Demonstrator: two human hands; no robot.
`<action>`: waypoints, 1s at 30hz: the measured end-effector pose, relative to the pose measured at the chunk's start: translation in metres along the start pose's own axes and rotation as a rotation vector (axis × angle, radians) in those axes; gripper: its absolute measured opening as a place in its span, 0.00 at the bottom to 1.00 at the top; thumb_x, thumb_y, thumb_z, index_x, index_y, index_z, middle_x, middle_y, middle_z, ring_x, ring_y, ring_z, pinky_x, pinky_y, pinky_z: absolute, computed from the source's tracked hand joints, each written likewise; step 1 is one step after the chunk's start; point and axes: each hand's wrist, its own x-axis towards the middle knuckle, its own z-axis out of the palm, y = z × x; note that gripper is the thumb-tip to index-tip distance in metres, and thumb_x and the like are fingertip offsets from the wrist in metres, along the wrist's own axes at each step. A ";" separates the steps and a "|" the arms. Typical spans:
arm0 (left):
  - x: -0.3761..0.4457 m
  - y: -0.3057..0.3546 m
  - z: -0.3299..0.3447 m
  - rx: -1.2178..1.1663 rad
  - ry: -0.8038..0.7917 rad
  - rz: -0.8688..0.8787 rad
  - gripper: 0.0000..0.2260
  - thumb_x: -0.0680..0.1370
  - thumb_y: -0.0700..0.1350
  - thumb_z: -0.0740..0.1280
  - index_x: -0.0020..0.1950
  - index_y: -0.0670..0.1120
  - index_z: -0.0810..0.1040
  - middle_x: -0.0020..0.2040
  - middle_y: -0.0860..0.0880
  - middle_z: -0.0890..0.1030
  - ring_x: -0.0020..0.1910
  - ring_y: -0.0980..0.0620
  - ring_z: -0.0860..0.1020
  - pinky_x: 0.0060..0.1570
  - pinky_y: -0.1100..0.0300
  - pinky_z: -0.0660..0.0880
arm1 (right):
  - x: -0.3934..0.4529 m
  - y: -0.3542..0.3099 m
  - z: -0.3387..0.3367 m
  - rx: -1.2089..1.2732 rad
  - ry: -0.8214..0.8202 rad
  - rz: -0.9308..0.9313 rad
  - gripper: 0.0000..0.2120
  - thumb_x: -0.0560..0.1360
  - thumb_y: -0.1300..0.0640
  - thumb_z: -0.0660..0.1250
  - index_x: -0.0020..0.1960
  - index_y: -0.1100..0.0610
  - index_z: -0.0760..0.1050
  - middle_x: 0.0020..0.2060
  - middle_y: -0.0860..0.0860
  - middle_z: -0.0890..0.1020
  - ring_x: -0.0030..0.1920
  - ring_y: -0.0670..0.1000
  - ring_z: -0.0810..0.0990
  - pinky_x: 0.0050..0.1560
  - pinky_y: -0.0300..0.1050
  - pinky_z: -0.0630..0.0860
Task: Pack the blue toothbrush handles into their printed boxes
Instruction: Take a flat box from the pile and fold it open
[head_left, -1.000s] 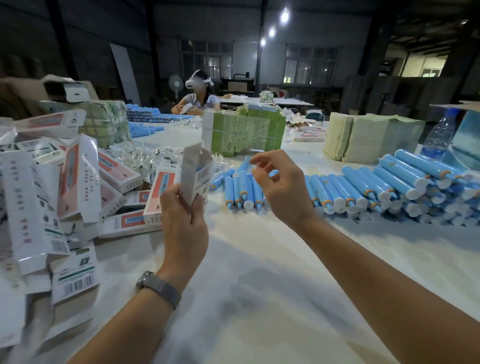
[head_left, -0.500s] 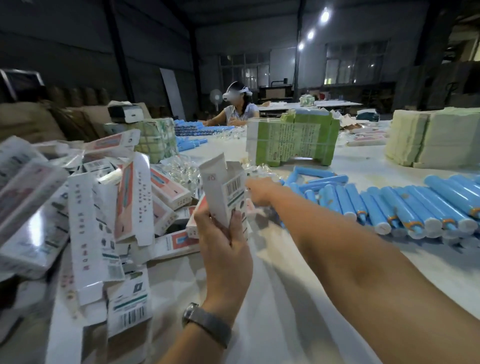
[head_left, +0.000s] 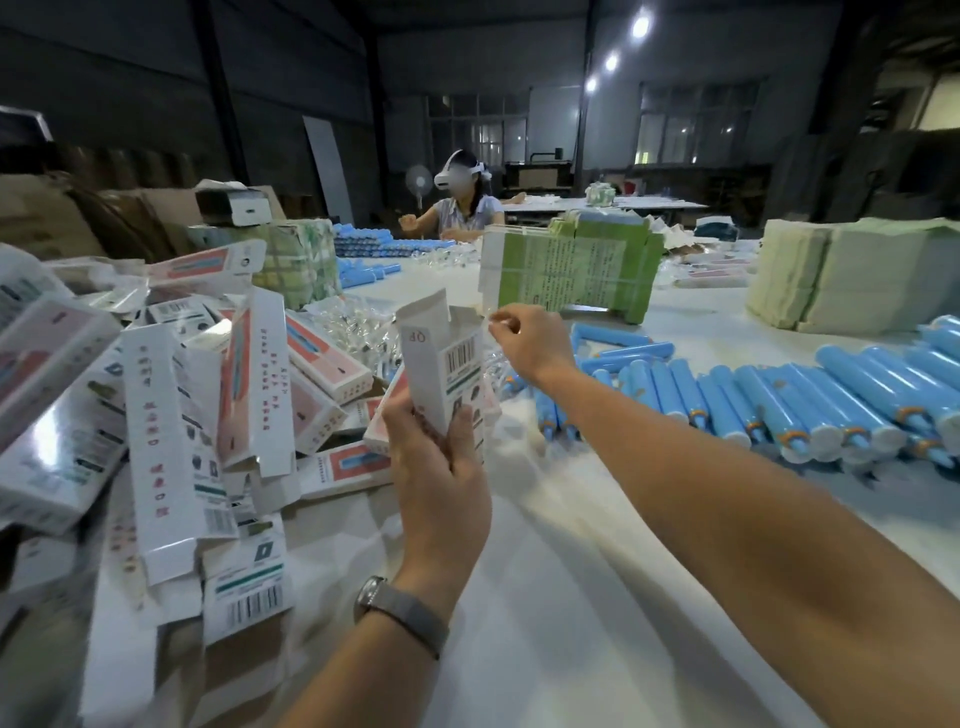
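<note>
My left hand (head_left: 441, 467) clamped on upright printed box (head_left: 441, 364), top flaps open | right hand (head_left: 527, 338) pinching small clear item at mouth | blue toothbrush handles (head_left: 779, 395) lie on table (head_left: 571, 597), right | steady box, drop straight in.

Both forearms are seen bare, no sleeves visible; a wristwatch (head_left: 400, 613) w/ grey mesh-type band is worn on the left wrist; no rings or gloves

A dim, warehouse-like packing workshop: long white counter (head_left: 545, 597) heaped with printed white cardboard boxes (head_left: 156, 415), rows of blue plastic toothbrush handles (head_left: 831, 400), stacked pale-green paper bundles (head_left: 852, 280), and another seated worker (head_left: 460, 208) beyond.
</note>
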 end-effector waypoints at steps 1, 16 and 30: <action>0.000 0.000 -0.001 0.005 -0.006 0.002 0.12 0.81 0.41 0.66 0.60 0.49 0.65 0.59 0.47 0.77 0.55 0.54 0.76 0.49 0.74 0.69 | -0.006 -0.004 -0.009 0.084 0.071 -0.008 0.08 0.76 0.56 0.69 0.54 0.55 0.82 0.41 0.49 0.84 0.41 0.43 0.80 0.44 0.42 0.75; -0.012 0.009 0.003 0.013 -0.091 0.114 0.12 0.81 0.38 0.65 0.57 0.48 0.63 0.54 0.47 0.74 0.52 0.46 0.74 0.51 0.39 0.76 | -0.108 -0.070 -0.161 0.814 0.125 -0.120 0.09 0.73 0.60 0.66 0.51 0.51 0.72 0.29 0.43 0.74 0.29 0.46 0.69 0.30 0.38 0.68; -0.022 0.014 0.008 0.036 -0.216 0.245 0.11 0.80 0.39 0.66 0.60 0.44 0.68 0.53 0.43 0.76 0.49 0.42 0.76 0.46 0.57 0.70 | -0.131 -0.057 -0.144 0.166 0.223 -0.482 0.09 0.73 0.59 0.75 0.47 0.57 0.75 0.36 0.47 0.81 0.32 0.43 0.75 0.36 0.33 0.71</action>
